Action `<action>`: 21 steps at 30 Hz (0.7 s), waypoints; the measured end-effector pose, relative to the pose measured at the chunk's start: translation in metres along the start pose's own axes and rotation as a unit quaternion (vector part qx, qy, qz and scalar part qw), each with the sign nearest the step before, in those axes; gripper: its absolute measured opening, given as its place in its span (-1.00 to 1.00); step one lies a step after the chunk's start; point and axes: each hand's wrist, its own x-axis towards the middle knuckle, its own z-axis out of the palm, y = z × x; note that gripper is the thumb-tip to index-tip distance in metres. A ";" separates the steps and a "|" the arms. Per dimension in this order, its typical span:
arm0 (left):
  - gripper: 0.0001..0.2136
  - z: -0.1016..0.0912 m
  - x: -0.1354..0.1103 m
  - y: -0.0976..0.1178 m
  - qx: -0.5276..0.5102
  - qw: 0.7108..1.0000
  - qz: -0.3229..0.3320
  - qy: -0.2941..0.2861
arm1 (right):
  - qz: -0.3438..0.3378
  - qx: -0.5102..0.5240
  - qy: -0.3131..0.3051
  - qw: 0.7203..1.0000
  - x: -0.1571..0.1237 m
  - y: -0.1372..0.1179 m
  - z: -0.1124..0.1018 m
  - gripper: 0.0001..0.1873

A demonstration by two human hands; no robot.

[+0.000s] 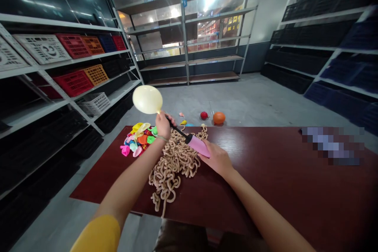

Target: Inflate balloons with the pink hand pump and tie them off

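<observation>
My left hand [163,125] is closed, pinching the neck of a pale yellow inflated balloon [147,99] onto the black nozzle of a pink hand pump [197,145]. My right hand [217,160] is closed around the pump's pink barrel, just above the dark red table [280,173]. Beneath both hands lies a tangled heap of beige rope-like strands [173,165]. A pile of uninflated coloured balloons [138,139] sits at the table's far left corner, beside my left hand.
On the grey floor beyond the table lie an orange balloon [219,117], a small red one [203,115] and some scraps. Metal shelving with red, orange and white crates [73,82] lines the left; dark crates fill the right shelves [325,47].
</observation>
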 end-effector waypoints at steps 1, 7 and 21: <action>-0.77 -0.002 0.012 0.011 -0.003 1.000 0.011 0.004 | -0.003 0.003 0.005 1.000 0.001 0.001 0.002 -0.44; -0.76 0.002 0.010 0.001 -0.028 0.996 0.032 0.073 | 0.026 -0.020 0.038 0.999 0.004 0.003 0.008 -0.50; -0.78 -0.018 0.022 0.023 -0.002 0.999 0.012 0.032 | -0.019 -0.016 0.031 0.999 0.001 -0.004 0.006 -0.50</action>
